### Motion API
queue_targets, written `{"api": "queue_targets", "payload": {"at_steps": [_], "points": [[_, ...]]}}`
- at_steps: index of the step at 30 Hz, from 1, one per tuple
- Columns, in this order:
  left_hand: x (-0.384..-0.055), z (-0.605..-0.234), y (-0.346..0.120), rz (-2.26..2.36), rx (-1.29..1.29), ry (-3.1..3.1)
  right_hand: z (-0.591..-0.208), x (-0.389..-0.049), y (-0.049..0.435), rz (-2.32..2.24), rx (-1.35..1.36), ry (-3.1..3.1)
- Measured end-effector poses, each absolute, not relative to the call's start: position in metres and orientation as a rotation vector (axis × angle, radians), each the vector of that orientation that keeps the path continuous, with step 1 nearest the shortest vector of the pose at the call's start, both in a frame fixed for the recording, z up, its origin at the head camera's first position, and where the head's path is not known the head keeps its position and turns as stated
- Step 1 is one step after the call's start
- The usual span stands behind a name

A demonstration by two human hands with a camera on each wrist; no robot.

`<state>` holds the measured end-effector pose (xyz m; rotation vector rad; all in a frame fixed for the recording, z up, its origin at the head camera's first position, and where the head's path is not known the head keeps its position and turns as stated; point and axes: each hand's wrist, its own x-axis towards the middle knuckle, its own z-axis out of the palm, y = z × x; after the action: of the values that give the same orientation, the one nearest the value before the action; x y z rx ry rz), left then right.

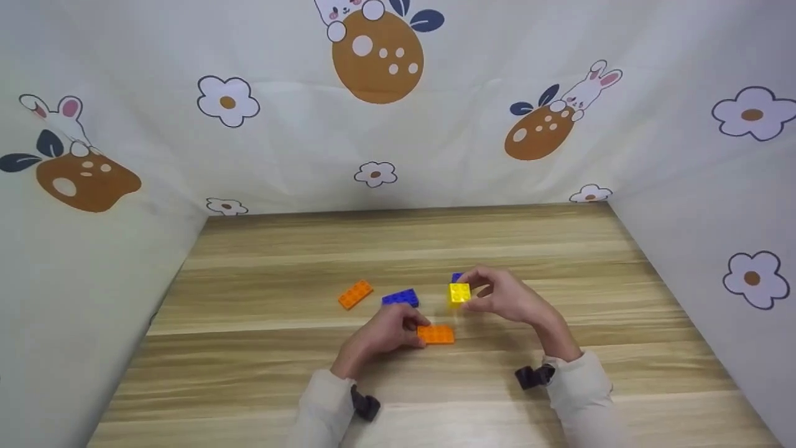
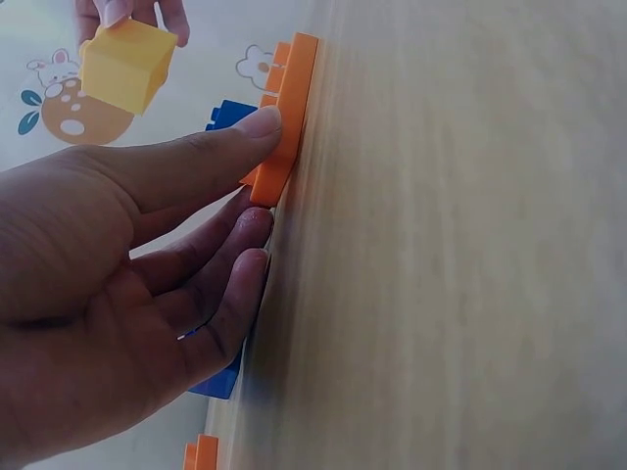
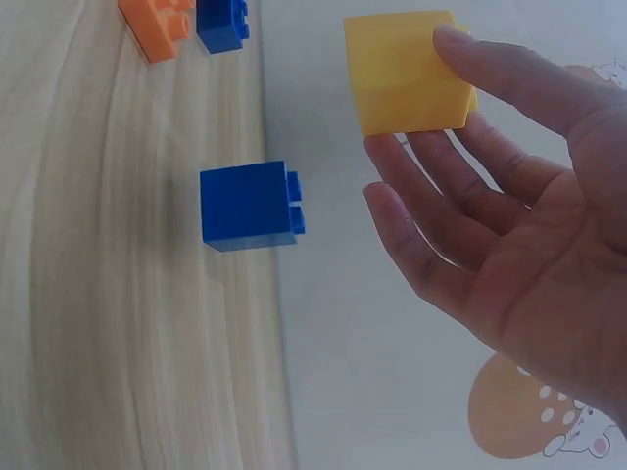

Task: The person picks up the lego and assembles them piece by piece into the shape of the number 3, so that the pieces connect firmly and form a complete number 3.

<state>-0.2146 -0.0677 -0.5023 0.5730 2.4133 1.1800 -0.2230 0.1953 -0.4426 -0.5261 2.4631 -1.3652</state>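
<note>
My left hand (image 1: 385, 330) pinches the left end of an orange toy building brick (image 1: 439, 335) lying flat on the table, studs up. In the left wrist view its thumb presses the studded side of that brick (image 2: 294, 108). Raised above the table, a square yellow brick (image 1: 459, 294) is held between the thumb and fingers of my right hand (image 1: 507, 298). The right wrist view shows the thumb on one face of the yellow brick (image 3: 407, 78). A small blue brick (image 3: 245, 206) stands on the table just beyond, partly covered by the right hand in the head view.
Beyond the left hand lies a longer blue brick (image 1: 401, 297). A second orange brick (image 1: 355, 294) rests at an angle to its left. Printed cloth walls (image 1: 298, 149) bound the wooden table (image 1: 280, 249) at the back and both sides.
</note>
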Motion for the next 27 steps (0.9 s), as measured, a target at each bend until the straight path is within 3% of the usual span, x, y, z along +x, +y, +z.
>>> {"api": "queue_targets", "payload": {"at_steps": [27], "points": [[-0.215,-0.502,-0.067,1.18,0.607,2.426,-0.467,-0.224,0.179,-1.081,-0.724,2.408]]}}
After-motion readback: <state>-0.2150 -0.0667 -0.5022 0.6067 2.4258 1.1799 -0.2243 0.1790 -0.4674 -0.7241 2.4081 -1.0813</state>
